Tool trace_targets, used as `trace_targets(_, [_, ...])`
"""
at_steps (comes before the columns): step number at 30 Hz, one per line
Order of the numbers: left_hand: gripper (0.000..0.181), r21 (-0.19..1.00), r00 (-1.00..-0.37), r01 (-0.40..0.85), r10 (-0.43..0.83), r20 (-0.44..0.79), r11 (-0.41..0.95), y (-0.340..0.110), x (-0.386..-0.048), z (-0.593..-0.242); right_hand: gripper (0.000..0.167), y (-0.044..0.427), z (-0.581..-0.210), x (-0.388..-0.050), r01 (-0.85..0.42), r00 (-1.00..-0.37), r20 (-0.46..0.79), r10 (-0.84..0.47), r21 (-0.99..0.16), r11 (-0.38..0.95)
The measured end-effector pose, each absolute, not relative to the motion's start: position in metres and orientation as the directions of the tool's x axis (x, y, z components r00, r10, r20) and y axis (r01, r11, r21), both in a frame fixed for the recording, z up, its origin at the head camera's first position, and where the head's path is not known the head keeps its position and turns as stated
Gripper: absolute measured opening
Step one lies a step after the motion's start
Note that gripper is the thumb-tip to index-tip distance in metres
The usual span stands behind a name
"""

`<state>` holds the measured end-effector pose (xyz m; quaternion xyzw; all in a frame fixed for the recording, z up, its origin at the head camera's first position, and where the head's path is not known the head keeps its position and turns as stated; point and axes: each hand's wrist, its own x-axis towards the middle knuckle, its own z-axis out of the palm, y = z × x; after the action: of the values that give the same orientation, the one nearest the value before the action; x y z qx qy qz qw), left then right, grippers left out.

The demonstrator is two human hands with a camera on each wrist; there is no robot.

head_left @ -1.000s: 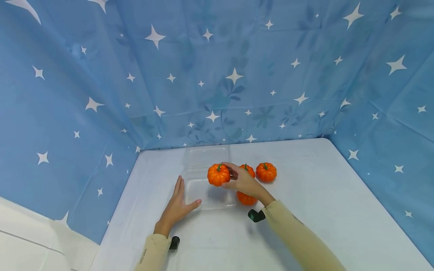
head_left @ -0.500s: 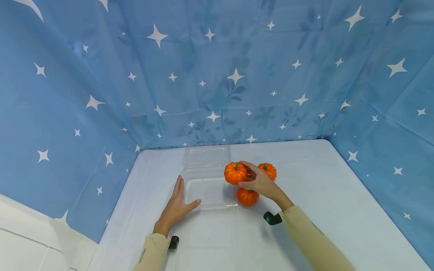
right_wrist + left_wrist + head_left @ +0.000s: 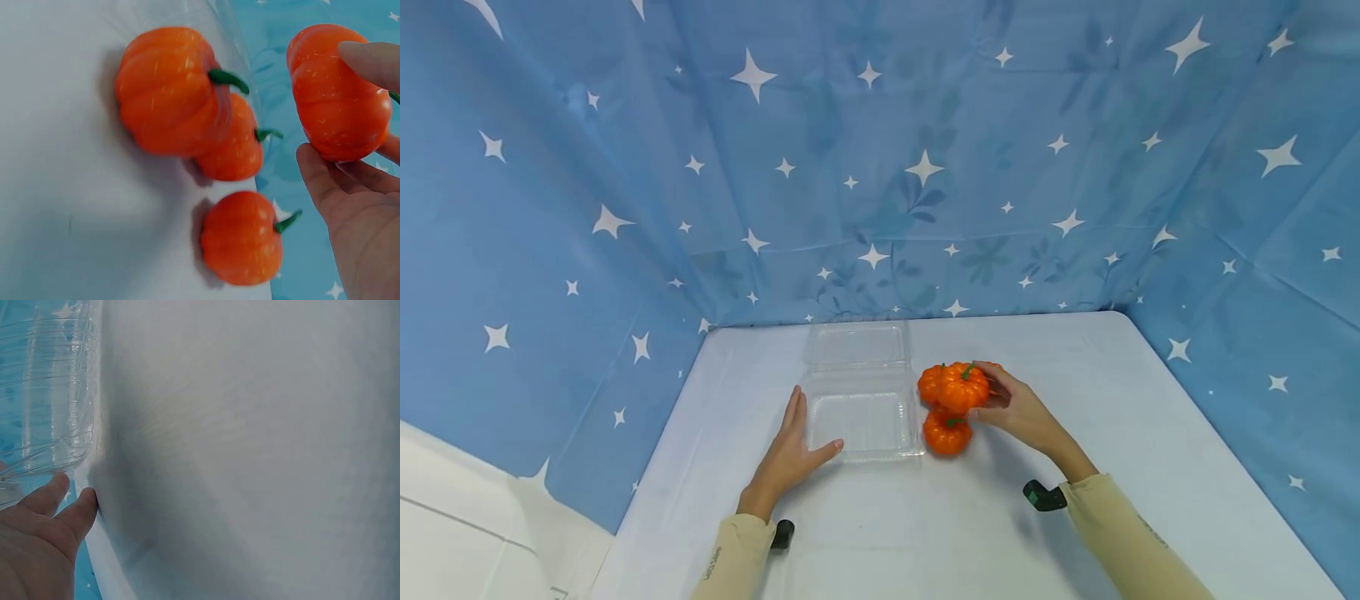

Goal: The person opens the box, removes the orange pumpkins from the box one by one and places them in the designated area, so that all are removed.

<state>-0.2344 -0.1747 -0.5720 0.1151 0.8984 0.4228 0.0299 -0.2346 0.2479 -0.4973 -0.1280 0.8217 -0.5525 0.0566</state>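
My right hand (image 3: pixel 1018 412) holds a small orange pumpkin (image 3: pixel 964 387) with a green stem, raised above the table. In the right wrist view, the thumb and fingers grip this pumpkin (image 3: pixel 340 94) on opposite sides. Three other pumpkins sit on the table: a near one (image 3: pixel 169 90), a middle one (image 3: pixel 234 147) and one lower in that view (image 3: pixel 242 237). My left hand (image 3: pixel 790 458) lies at the left side of a clear plastic clamshell box (image 3: pixel 861 425), fingers straight and thumb spread. The left wrist view has its fingers near the box's corner (image 3: pixel 81 450).
The box's lid (image 3: pixel 857 346) lies folded back toward the blue star-patterned curtain (image 3: pixel 880 167), which encloses the back and sides. A white cloth covers the table (image 3: pixel 880 525).
My right hand has carried the pumpkin rightward, from over the box to above the other pumpkins. The left hand has stayed almost in place.
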Motion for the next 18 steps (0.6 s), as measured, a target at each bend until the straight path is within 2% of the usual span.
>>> trace_targets(7, [0.126,0.764,-0.972,0.172,0.234,0.028,0.622,-0.175,-0.234,-0.573,0.086,0.271,-0.506,-0.219,-0.137,-0.969,0.047,-0.241,-0.918,0.371])
trace_targets(18, [0.126,0.755,-0.971,0.18,0.235,0.035,0.631,-0.175,-0.235,-0.572,0.084,0.295,-0.519,-0.204,-0.035,-0.986,-0.036,-0.161,-0.908,0.418])
